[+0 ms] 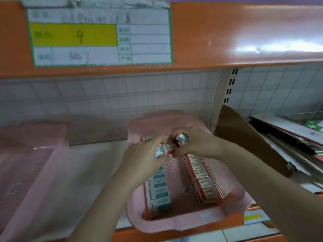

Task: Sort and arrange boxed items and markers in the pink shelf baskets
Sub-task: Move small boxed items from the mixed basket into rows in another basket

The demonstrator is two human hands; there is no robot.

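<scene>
A pink perforated basket (225, 182) sits on the shelf in front of me. A row of teal-and-white boxes (160, 191) lines its left side and a row of red-and-white boxes (203, 179) its right side. Both my hands meet above the basket's far half. My left hand (145, 154) grips small boxes, one teal-edged (159, 151). My right hand (197, 142) grips a red-and-white box (172, 147) and a grey-ended box (182, 137). The picture is blurred, so the exact number of held boxes is unclear.
A second pink basket (29, 165) stands at the left. A brown cardboard sheet (248, 142) and flat stacked packages (290, 140) lie to the right past the slotted upright. An orange shelf edge with a price label (99, 35) hangs overhead.
</scene>
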